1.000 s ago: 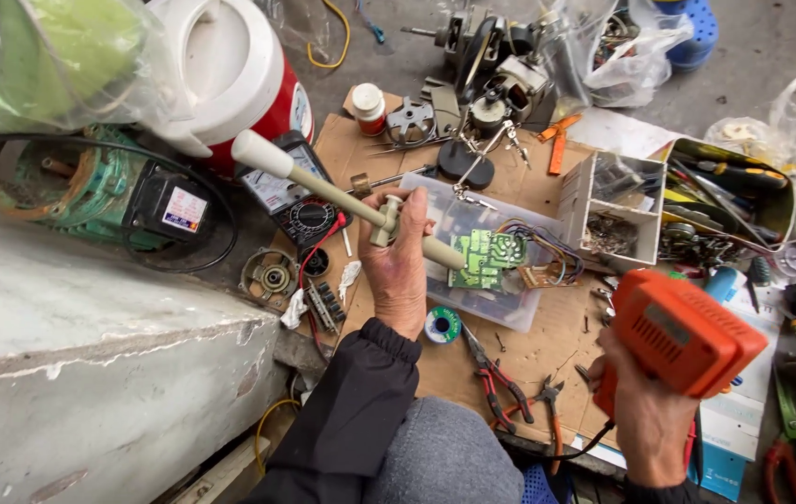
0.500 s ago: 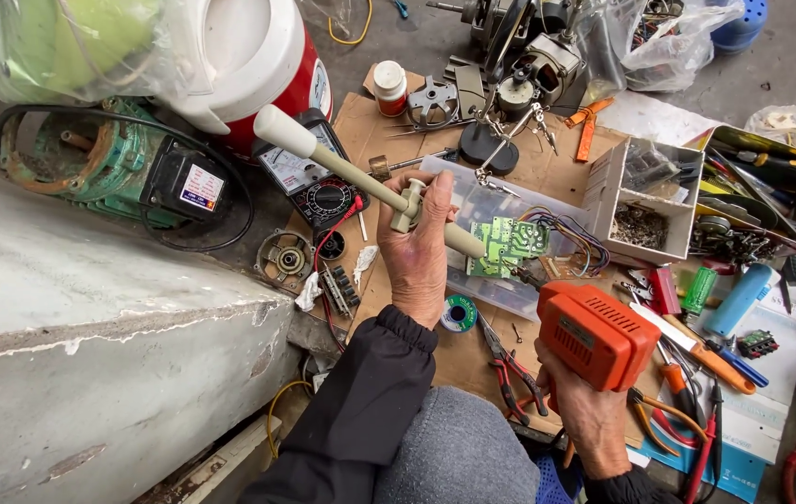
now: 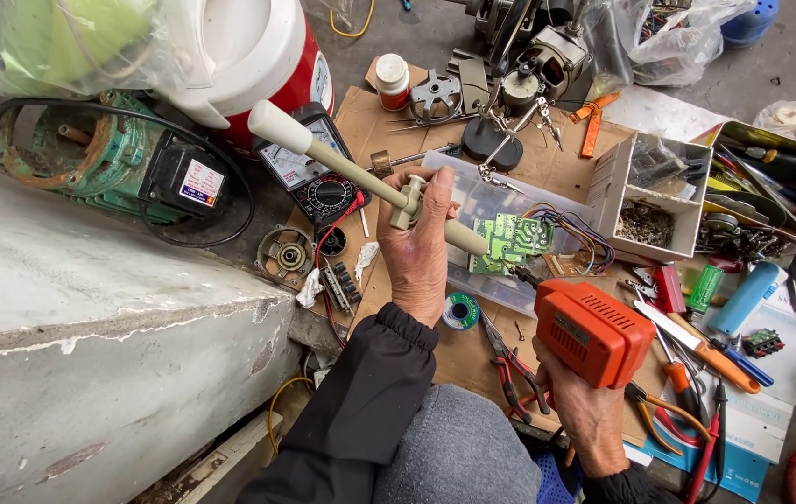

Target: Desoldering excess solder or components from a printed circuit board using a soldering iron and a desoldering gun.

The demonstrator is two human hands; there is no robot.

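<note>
The left hand is closed around a long beige suction tool, thumb on its side button, nozzle just above the green circuit board. The right hand, nearer the person than the board, is wrapped round the grip of an orange soldering gun, its tip at the board's near edge. If either hand wobbles, the hot tip could likely scorch the coloured wires on the board's far side, or the clear plastic box under it.
</note>
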